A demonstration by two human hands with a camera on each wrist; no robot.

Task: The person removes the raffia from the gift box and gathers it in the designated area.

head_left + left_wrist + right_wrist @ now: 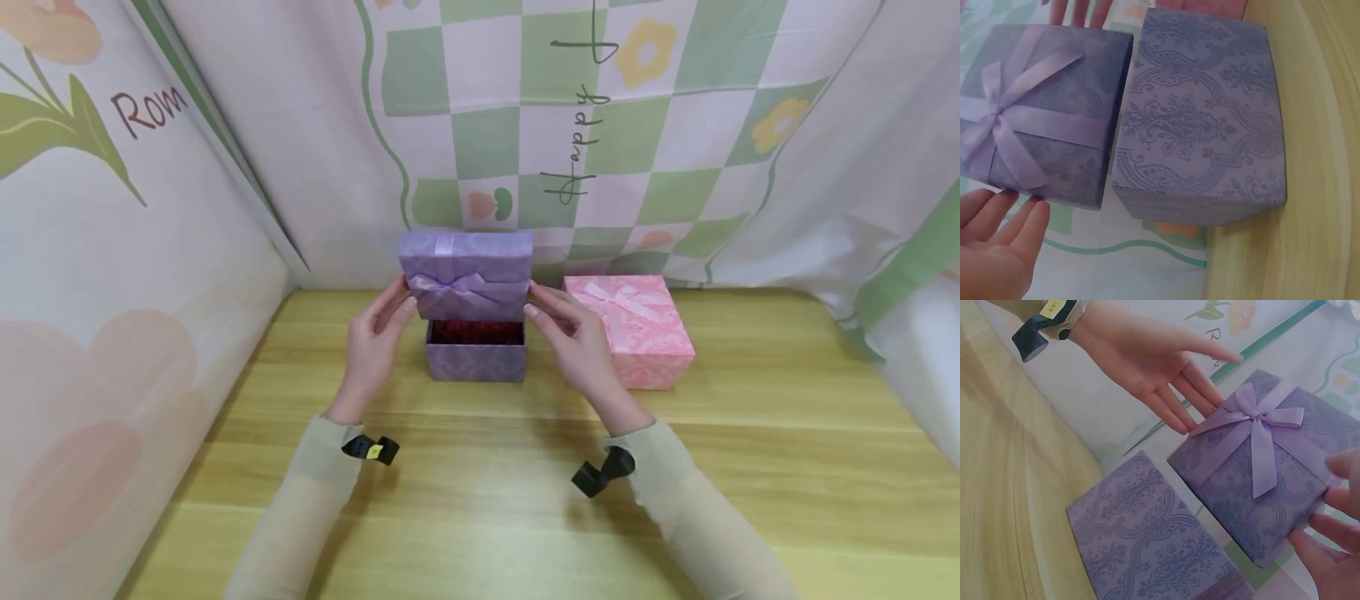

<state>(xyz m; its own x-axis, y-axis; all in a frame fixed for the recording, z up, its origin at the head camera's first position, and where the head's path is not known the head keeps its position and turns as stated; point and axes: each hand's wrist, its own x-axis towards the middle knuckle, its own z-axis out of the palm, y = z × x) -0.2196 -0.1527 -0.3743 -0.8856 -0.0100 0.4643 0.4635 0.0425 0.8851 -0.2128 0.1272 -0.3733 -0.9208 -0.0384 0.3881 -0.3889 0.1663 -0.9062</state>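
Between both hands a purple gift box lid (pixel 472 271) is held up and tilted, its ribbon bow facing me. My left hand (pixel 375 333) holds its left side by the fingers; in the right wrist view the left hand (pixel 1154 369) shows its palm, with fingertips at the lid's edge. The right hand (pixel 573 337) holds the opposite side, and its fingertips also show in the right wrist view. Below the lid, the purple box base (pixel 476 362) stands uncovered on the table, with dark red filling (pixel 480 332) visible inside.
A pink gift box (pixel 648 367) with a bow stands right of the purple base, partly behind my right hand. A wooden table (pixel 480 500) lies beneath. Printed curtains (pixel 300 100) hang behind and on the sides.
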